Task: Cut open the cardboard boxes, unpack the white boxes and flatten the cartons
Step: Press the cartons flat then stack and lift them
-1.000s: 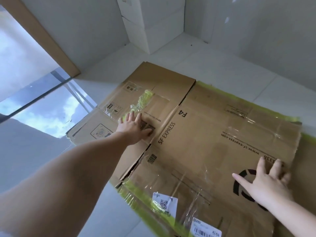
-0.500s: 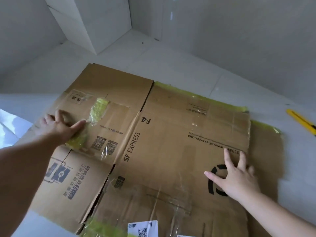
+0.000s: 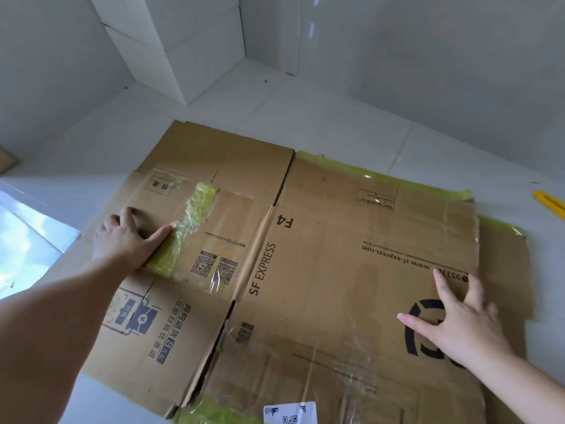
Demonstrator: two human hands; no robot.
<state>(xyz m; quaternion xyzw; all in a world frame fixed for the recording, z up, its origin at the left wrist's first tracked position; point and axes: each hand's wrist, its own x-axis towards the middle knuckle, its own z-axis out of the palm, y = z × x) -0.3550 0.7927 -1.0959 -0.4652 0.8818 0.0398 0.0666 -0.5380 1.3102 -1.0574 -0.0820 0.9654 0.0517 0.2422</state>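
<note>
A flattened brown SF Express carton (image 3: 336,240) lies on the white floor, overlapping a second flattened carton (image 3: 171,325) at its left. My left hand (image 3: 122,237) presses flat on the left carton, thumb against a crumpled strip of yellow-green tape (image 3: 183,231). My right hand (image 3: 455,319) lies spread, fingers straight, on the right part of the big carton, over its black logo. White boxes (image 3: 174,41) are stacked in the far corner.
A yellow utility knife (image 3: 550,205) lies on the floor at the far right edge. Grey walls close off the back and right. A glass pane (image 3: 27,246) is at the left. Yellow-green tape edges the carton's far side.
The view has turned right and down, so the window slid out to the left. My left hand shifted left across the left carton onto the tape strip. My right hand stays pressed on the logo.
</note>
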